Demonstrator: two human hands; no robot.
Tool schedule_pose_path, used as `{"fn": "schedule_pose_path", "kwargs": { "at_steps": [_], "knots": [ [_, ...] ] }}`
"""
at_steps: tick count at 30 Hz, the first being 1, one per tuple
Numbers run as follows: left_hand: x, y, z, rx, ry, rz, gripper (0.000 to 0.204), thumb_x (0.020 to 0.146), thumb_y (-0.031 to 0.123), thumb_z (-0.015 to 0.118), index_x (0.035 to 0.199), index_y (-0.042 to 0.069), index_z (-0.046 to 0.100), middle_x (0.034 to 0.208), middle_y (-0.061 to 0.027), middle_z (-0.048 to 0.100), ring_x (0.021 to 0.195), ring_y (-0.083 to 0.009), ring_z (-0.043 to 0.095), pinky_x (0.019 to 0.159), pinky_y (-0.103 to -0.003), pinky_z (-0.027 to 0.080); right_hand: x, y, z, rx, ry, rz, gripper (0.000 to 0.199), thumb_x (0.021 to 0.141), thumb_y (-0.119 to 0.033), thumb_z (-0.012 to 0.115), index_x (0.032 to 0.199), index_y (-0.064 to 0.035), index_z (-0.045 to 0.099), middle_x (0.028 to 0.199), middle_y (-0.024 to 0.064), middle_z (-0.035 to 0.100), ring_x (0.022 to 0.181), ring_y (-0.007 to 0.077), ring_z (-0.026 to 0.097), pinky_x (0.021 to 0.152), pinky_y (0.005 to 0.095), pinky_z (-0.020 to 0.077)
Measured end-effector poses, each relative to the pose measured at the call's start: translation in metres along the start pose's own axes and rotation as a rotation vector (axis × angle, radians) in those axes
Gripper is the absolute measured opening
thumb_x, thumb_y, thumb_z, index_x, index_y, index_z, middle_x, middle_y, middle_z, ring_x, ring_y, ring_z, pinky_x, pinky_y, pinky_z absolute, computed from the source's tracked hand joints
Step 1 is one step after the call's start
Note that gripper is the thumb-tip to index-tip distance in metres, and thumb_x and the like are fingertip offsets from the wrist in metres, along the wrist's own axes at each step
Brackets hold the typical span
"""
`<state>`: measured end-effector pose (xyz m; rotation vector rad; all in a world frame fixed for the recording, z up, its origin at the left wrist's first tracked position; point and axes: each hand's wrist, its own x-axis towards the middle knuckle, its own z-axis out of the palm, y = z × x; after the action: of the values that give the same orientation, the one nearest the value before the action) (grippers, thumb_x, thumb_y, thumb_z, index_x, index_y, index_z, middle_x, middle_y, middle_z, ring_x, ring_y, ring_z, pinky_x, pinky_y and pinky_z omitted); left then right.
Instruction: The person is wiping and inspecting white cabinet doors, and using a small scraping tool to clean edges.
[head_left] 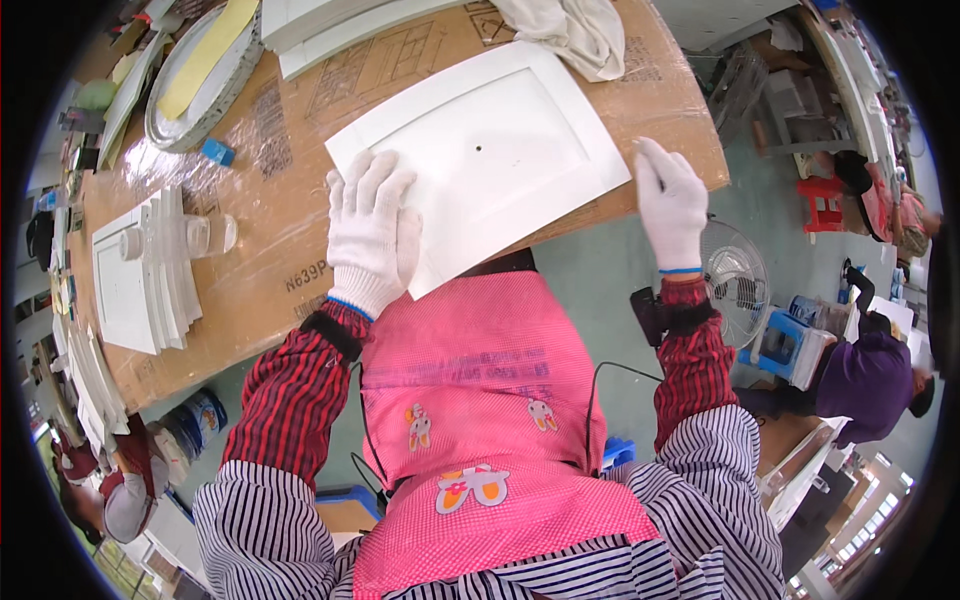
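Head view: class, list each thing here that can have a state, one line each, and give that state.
White panel: flat on the table, near corner over the edge.
Left hand: gloved, pressed flat on the panel.
Right hand: gloved, at the panel's right edge; grip unclear.
Cloth: crumpled.
Panel stack: piled at table's left.
Fan: on the floor; spinning unclear.

A matt, smooth white rectangular panel (480, 150) lies on a workbench (260, 290) covered in brown cardboard under glossy, wrinkled clear film. White knitted cloth gloves cover the left hand (370, 225) and right hand (670, 205), above a pink checked fabric apron (480, 400). At the far edge sits a crumpled off-white cloth rag (575, 30).
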<state>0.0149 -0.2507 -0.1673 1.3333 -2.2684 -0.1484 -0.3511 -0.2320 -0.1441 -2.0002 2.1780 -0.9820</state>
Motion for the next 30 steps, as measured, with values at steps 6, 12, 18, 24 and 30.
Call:
{"fn": "schedule_pose_path", "kwargs": {
  "at_steps": [6, 12, 18, 24, 30],
  "knots": [
    [0.001, 0.001, -0.002, -0.012, 0.016, -0.024, 0.049, 0.085, 0.008, 0.069, 0.133, 0.011, 0.059, 0.15, -0.013, 0.055, 0.147, -0.0396, 0.044, 0.124, -0.062, 0.028, -0.053, -0.09, 0.035, -0.346, -0.114, -0.147, 0.024, 0.097, -0.014, 0.064, 0.12, -0.0171, 0.073, 0.092, 0.0065, 0.07, 0.072, 0.0311, 0.07, 0.062, 0.0432, 0.0565],
    [-0.001, 0.0, 0.001, -0.012, 0.03, -0.012, 0.044, 0.09, 0.012, 0.068, 0.133, 0.012, 0.06, 0.15, -0.0125, 0.055, 0.148, -0.0398, 0.043, 0.124, -0.062, 0.029, -0.108, -0.187, 0.076, -0.066, -0.245, -0.214, 0.021, 0.089, -0.012, 0.069, 0.109, -0.0112, 0.075, 0.08, 0.0051, 0.063, 0.068, 0.0268, 0.068, 0.058, 0.0386, 0.0549],
    [-0.005, -0.007, 0.011, -0.017, 0.05, -0.017, 0.04, 0.093, 0.013, 0.066, 0.132, 0.013, 0.062, 0.148, -0.0121, 0.056, 0.147, -0.0388, 0.044, 0.124, -0.063, 0.029, -0.1, -0.181, 0.069, 0.137, -0.32, -0.144, 0.027, 0.091, -0.012, 0.067, 0.117, -0.0125, 0.075, 0.087, 0.008, 0.068, 0.071, 0.0307, 0.069, 0.062, 0.0423, 0.0564],
    [-0.001, -0.023, 0.01, -0.158, 0.085, -0.047, 0.031, 0.094, 0.016, 0.067, 0.124, 0.015, 0.07, 0.142, -0.0088, 0.064, 0.143, -0.0351, 0.05, 0.123, -0.056, 0.034, -0.086, -0.144, 0.049, -0.242, -0.18, -0.21, 0.03, 0.093, -0.01, 0.063, 0.121, -0.0101, 0.073, 0.09, 0.009, 0.069, 0.067, 0.0281, 0.069, 0.057, 0.0401, 0.0559],
    [-0.003, -0.025, 0.017, -0.183, 0.063, -0.074, 0.025, 0.098, 0.018, 0.063, 0.12, 0.018, 0.075, 0.145, -0.0062, 0.065, 0.143, -0.0316, 0.052, 0.121, -0.048, 0.039, -0.13, -0.207, 0.083, 0.015, -0.157, -0.358, 0.038, 0.087, -0.01, 0.065, 0.124, -0.0099, 0.073, 0.082, 0.006, 0.067, 0.062, 0.0271, 0.066, 0.051, 0.0421, 0.054]
  ]
}}
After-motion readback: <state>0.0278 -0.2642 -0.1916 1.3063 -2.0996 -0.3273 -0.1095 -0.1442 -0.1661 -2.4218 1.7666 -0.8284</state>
